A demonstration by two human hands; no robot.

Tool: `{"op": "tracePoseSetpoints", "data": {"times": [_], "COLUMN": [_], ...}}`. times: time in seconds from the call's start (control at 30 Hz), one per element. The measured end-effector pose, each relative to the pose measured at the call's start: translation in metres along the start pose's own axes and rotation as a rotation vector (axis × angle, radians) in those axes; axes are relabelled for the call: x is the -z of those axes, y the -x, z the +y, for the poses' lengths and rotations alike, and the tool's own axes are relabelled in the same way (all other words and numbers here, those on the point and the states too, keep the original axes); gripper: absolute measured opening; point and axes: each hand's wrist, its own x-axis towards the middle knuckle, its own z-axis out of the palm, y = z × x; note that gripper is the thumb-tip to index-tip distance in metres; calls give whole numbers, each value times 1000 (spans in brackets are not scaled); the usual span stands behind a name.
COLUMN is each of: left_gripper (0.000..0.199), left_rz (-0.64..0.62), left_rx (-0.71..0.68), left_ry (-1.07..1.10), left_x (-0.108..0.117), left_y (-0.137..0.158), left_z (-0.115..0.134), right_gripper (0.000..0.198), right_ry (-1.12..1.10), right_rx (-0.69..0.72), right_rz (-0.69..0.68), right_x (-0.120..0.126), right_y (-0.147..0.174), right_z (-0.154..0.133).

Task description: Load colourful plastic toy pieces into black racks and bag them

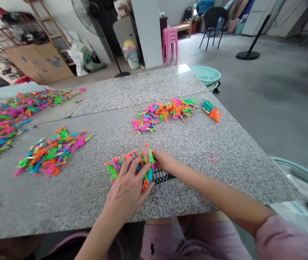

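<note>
A row of small colourful plastic toys (112, 168), in green, pink, orange and blue, stands packed in a black grid rack (161, 176) near the table's front edge. My left hand (128, 184) curves over this row, its fingers across the top and its thumb near orange round parts at the front. At the row's right end, my right hand (164, 160) pinches an upright green-and-pink toy (150, 156); its fingertips are partly hidden. The rack's right part shows bare black bars below my right hand. The toys' exact kind is unclear.
Loose toys form a pile (52, 151) to the left, a larger heap (4, 122) at far left and another pile (167, 112) behind my hands. A small bundle (212, 110) lies at the right. Tubs (206, 74) stand beyond the speckled stone table (110, 133); a fan (89, 16) stands behind.
</note>
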Motion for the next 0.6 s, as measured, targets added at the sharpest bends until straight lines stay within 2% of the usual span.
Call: {"op": "tracePoseSetpoints", "data": {"times": [0.13,0.2,0.37,0.5,0.6], "left_gripper": [44,43,45,44,41], "left_rz": [18,29,44,50,48], "left_rx": [-2,-12,2,-3,5], "left_ry": [11,9,17,12,6], "left_x": [0,-1,-1,1,1], "left_y": [0,-1,-3,-3,-3], "left_z": [-1,-1,1,3,4], "right_gripper": [18,21,23,24,21], "right_ry": [-79,-32,110,128,121], "right_rx": [3,45,102,58,67], "right_rz": [26,32,-65,-25,-59], "right_x": [0,3,9,7,7], "right_y": [2,1,-1,2,0], "right_z": [5,2,-11,-12,-13]}}
